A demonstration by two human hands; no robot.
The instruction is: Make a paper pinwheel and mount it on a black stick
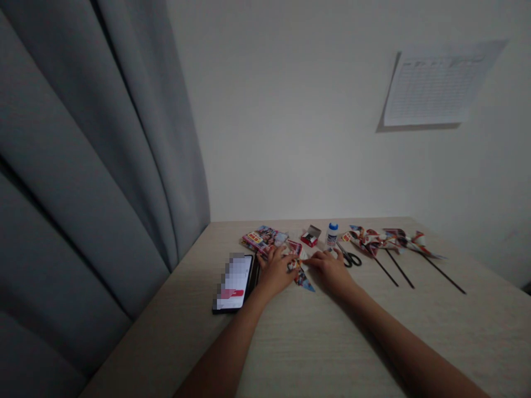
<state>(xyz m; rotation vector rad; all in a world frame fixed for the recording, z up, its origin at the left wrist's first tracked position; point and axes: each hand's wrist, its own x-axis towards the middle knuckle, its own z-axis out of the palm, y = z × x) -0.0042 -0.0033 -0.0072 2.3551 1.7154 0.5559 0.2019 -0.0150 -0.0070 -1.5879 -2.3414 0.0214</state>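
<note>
A partly folded pinwheel of colourful printed paper (304,281) lies on the table between my hands, one pointed corner toward me. My left hand (277,271) rests over its left side, thumb and fingers around its middle. From the right, my right hand (332,272) meets the paper with its fingertips, the fingers bent and close together. Beyond my hands are a red box (311,236) with its lid up and a white glue bottle (332,236) with a blue cap. Scissors with black handles (352,260) lie just past my right hand, partly covered by it.
Several finished paper pinwheels (373,241) on black sticks (444,273) lie at the right. A phone (234,284) in a dark case is beside my left forearm. Printed magazines (262,239) lie behind my left hand. A grey curtain (103,166) borders the table's left side.
</note>
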